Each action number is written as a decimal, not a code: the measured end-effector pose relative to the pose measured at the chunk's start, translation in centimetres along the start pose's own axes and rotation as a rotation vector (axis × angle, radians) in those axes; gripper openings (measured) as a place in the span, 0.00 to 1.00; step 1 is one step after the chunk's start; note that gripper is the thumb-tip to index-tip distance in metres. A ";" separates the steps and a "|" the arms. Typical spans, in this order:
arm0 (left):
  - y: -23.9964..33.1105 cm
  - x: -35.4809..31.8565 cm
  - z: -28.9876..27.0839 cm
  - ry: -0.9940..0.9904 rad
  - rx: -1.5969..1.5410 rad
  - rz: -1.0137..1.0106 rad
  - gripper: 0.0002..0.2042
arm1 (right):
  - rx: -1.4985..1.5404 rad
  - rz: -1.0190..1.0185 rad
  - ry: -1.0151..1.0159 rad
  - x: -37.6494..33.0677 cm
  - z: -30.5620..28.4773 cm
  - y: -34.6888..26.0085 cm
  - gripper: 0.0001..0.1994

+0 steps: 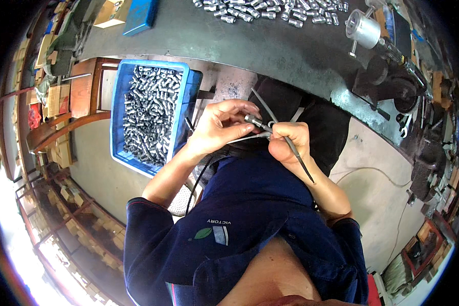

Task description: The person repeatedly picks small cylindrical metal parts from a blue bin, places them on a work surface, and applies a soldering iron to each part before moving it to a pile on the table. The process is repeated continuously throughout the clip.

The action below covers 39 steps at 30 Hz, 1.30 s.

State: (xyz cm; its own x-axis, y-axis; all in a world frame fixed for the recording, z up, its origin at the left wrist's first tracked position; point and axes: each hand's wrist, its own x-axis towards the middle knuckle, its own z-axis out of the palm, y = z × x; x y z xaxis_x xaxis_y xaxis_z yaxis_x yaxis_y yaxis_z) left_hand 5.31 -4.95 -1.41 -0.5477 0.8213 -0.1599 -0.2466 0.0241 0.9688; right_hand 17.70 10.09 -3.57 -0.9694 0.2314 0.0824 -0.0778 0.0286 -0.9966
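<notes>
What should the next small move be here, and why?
Probably a slight turn of the metal fitting by the right hand, with the left hand steadying it. The left hand holds one end, while the right hand, closed around a dark tapered rod, is close beside the other.

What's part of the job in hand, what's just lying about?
Seems part of the job:
metal fitting, left hand
dark pointed rod, right hand
slim grey tool between hands
similar fittings in blue bin, more on bench

Apparently just lying about:
spanner, right side
blue box, upper left
</notes>
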 end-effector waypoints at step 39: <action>-3.6 1.0 -3.2 0.013 1.002 0.428 0.17 | 0.156 0.157 -0.115 2.9 4.2 0.9 0.11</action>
State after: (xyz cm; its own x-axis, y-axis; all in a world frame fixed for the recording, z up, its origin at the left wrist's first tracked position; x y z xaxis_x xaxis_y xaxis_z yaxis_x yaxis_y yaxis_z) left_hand 3.13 -6.06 -5.66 -0.4429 0.8663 0.2309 0.7269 0.1963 0.6580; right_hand 13.85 6.75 -4.30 -0.9918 0.1086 -0.0668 0.0499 -0.1513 -0.9872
